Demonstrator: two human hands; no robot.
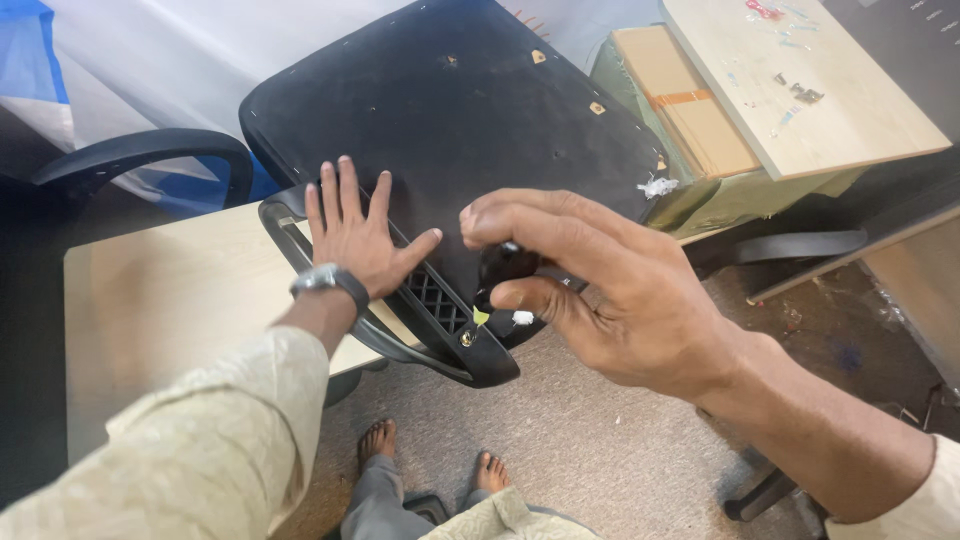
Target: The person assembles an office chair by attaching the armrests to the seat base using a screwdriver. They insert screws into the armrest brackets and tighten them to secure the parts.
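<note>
A black chair seat (470,110) lies upside down across a light wooden table (170,290), its flat underside facing up. My left hand (355,235), with a dark wristwatch, presses flat with fingers spread on the seat's near left edge, beside a black armrest bracket with a mesh part (440,315). My right hand (570,270) is closed around a small black tool or knob (505,265) just above the bracket's bolt (467,338). What the black object is I cannot make out.
A second wooden board (800,80) with small bits on it and a cardboard box (680,100) sit at the upper right. A black chair armrest (140,160) stands at left. My bare feet (430,460) rest on grey carpet below. A chair base leg (760,495) shows at lower right.
</note>
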